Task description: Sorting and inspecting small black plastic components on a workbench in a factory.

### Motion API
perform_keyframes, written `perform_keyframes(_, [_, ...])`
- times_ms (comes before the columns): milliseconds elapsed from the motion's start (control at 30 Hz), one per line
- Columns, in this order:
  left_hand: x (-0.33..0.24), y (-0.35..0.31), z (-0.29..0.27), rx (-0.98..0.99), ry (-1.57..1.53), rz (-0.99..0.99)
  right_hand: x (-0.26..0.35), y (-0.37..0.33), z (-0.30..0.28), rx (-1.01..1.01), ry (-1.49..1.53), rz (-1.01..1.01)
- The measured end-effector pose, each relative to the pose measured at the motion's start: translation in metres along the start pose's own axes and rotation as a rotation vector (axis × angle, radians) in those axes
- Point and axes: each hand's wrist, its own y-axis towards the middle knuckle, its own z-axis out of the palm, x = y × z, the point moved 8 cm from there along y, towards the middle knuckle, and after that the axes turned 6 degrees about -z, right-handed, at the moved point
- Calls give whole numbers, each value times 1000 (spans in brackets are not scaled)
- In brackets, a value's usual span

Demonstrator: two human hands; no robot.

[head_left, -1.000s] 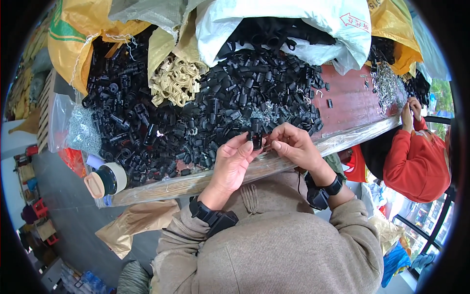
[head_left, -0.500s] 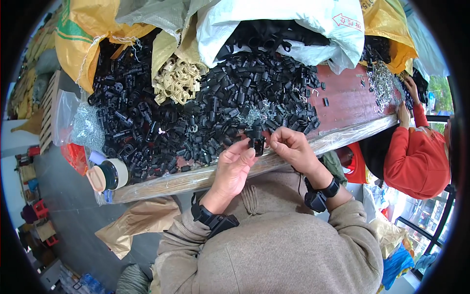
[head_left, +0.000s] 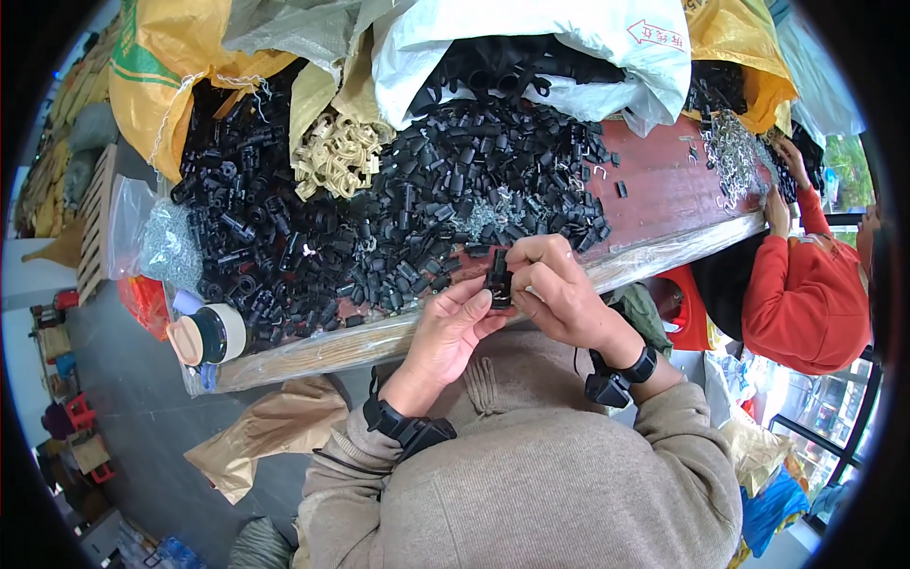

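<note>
Between the thumb and fingers of my left hand [head_left: 453, 327] sits a small black plastic part [head_left: 498, 280], held upright just above the table's near edge. My right hand [head_left: 555, 289] is closed against the same part's right side, its fingers curled. Whether a smaller piece is pinched there, the fingers hide. Just beyond both hands spreads a heap of small black plastic pieces [head_left: 474, 161]. A little pile of shiny metal bits [head_left: 488, 216] lies on it.
Cream-coloured parts [head_left: 336, 161] spill from a sack. A white sack [head_left: 531, 24] holds larger black parts. A lidded cup [head_left: 210, 334] and a bag of metal bits [head_left: 171, 245] stand at the left. A person in a red top [head_left: 806, 294] works at the right beside metal hooks [head_left: 730, 156].
My right hand has come in from the right against the black part and its fingers have curled further. The left hand keeps its hold. The view has shifted slightly.
</note>
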Motion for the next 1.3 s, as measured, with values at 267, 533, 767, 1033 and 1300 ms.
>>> perform_keyframes(267, [-1,8,-14,-34,-30,-52,-6,7,13,103,-210,-41])
perform_keyframes(533, [-5,9,-18,-145,114,-69,-4,6,21,174,-340,-105])
perform_keyframes(767, [-2,2,-13,-125,134,-61,7,3,20,173,-354,-100])
perform_keyframes(1033, [-83,-26,-26,-402,603,350,6,-8,6,-11,-165,17])
perform_keyframes(1300, [-181,-25,-4,-808,1512,861,-8,-7,17,34,-127,96])
